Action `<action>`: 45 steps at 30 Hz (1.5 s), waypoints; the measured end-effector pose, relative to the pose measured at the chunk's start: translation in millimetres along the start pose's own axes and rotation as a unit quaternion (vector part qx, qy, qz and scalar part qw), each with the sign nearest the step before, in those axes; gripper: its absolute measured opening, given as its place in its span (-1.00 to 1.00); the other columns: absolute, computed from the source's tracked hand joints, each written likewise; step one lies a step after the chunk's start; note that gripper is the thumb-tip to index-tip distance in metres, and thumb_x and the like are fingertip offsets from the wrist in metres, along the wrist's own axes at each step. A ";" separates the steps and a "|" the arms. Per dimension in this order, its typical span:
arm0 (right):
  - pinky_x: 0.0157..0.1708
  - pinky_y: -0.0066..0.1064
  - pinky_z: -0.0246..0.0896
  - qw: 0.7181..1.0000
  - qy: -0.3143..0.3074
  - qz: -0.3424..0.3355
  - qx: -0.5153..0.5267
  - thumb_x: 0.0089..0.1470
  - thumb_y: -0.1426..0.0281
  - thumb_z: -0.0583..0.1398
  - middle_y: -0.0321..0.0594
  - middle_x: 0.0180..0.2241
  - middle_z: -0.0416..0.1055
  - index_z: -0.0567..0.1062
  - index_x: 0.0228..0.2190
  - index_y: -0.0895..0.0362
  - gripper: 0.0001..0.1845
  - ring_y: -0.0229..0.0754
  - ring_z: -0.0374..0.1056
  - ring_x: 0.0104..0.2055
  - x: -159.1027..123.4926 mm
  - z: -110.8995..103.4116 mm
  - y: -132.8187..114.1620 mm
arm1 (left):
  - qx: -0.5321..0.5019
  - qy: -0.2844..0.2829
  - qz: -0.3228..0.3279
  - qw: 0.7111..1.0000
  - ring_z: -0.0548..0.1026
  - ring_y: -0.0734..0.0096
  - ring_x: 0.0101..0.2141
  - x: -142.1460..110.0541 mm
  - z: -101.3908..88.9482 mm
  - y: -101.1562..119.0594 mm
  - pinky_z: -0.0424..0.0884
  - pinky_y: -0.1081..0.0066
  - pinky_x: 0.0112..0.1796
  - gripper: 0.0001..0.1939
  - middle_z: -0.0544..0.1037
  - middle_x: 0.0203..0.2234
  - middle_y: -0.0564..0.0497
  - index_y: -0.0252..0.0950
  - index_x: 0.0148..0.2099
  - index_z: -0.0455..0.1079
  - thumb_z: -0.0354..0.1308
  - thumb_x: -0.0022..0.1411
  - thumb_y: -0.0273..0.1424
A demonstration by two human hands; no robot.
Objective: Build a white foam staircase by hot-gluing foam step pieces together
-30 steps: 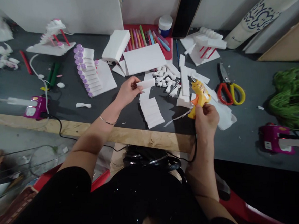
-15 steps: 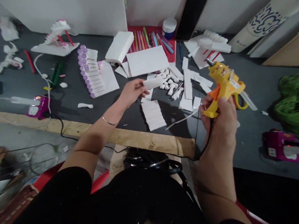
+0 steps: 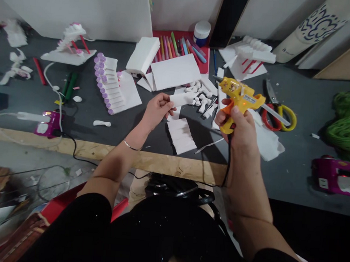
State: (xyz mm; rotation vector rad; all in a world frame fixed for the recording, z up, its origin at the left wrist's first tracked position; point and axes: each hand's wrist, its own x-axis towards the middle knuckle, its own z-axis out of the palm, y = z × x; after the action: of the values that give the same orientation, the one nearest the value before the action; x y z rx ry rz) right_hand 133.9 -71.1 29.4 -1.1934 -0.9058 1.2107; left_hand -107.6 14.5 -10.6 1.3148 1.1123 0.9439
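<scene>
Across open tabletop (image 3: 157, 138) from wooden edge (image 3: 173, 164), left hand (image 3: 159, 111) pinches white strip (image 3: 181, 99).

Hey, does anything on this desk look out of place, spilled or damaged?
No clear spill or damage. One white piece lies alone, left of the left hand, apart from the heap of small white pieces on that hand's other side, so it looks a little stray.
</scene>
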 end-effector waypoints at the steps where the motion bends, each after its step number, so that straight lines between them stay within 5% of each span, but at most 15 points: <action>1: -0.36 -0.23 0.06 1.000 -0.012 0.003 -0.002 -0.06 -0.12 0.36 -0.40 -0.53 0.23 0.49 -0.18 -0.06 -0.48 -0.19 0.12 -0.46 0.0 -1.1 1.5 | 0.001 0.004 0.003 1.000 0.54 0.58 -0.56 -0.8 -0.3 0.6 0.38 0.56 -0.54 -0.80 0.56 -0.55 0.10 -0.22 -0.31 0.27 0.23 0.34 -0.48; 8: -0.44 -0.28 0.07 0.998 -0.052 0.022 -0.003 -0.18 -0.26 0.34 -0.46 -0.55 -0.06 0.35 -0.34 -0.11 -0.41 -0.21 -0.04 -0.51 7.4 -22.0 14.7 | -0.011 0.017 0.015 1.000 0.50 0.60 -0.55 -3.6 -1.6 -0.7 0.40 0.56 -0.51 -0.82 0.51 -0.57 0.14 -0.21 -0.28 0.31 0.27 0.34 -0.42; 15: -0.46 -0.22 0.17 0.995 -0.016 0.024 -0.093 -0.08 -0.29 0.20 -0.21 -0.28 0.35 0.38 -0.32 -0.10 -0.43 -0.13 0.24 -0.40 4.9 -27.6 18.1 | -0.005 0.040 0.014 0.999 0.46 0.62 -0.59 0.1 -3.8 -9.5 0.38 0.54 -0.52 -0.81 0.51 -0.56 0.15 -0.19 -0.27 0.30 0.27 0.36 -0.39; 20: -0.48 -0.22 0.14 0.990 0.037 -0.007 -0.137 -0.02 -0.24 0.21 -0.14 -0.08 0.50 0.46 -0.27 -0.12 -0.50 -0.15 0.25 -0.45 2.9 -27.5 13.7 | 0.009 0.077 0.033 0.996 0.51 0.60 -0.55 4.4 -9.2 -13.4 0.37 0.56 -0.54 -0.77 0.58 -0.49 0.10 -0.20 -0.23 0.32 0.31 0.38 -0.27; 26: -0.51 -0.24 0.13 0.989 0.054 -0.045 -0.129 0.03 -0.16 0.27 -0.21 -0.22 0.50 0.46 -0.28 -0.11 -0.56 -0.25 0.11 -0.56 -3.8 -17.3 9.7 | 0.014 0.071 0.029 0.997 0.58 0.56 -0.47 4.3 -8.3 -14.2 0.45 0.56 -0.48 -0.80 0.64 -0.40 0.06 -0.20 -0.21 0.34 0.30 0.36 -0.26; 37: -0.62 -0.41 0.16 0.973 0.001 -0.146 -0.176 0.07 -0.28 0.25 -0.29 -0.37 0.53 0.49 -0.37 0.02 -0.40 -0.38 0.21 -0.62 -12.4 -5.7 19.4 | -0.016 0.064 0.102 0.993 0.60 0.55 -0.46 5.8 -3.6 -21.4 0.48 0.57 -0.48 -0.72 0.58 -0.42 0.11 -0.23 -0.25 0.40 0.42 0.18 -0.24; 45: -0.32 -0.28 0.49 0.934 -0.027 -0.181 -0.307 0.16 0.11 0.34 -0.27 -0.35 0.63 0.55 -0.33 0.00 -0.76 -0.15 0.56 -0.34 -21.9 -0.7 22.7 | -0.044 0.046 0.116 0.991 0.61 0.54 -0.45 4.1 0.2 -22.7 0.48 0.56 -0.49 -0.59 0.54 -0.45 0.12 -0.22 -0.32 0.34 0.48 0.12 -0.11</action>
State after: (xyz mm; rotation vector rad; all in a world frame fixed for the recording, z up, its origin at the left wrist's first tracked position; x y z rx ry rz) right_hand 126.4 -93.9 8.9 -1.3948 -1.5424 0.6744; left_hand -108.3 17.1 -33.6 1.3575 0.9894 1.2229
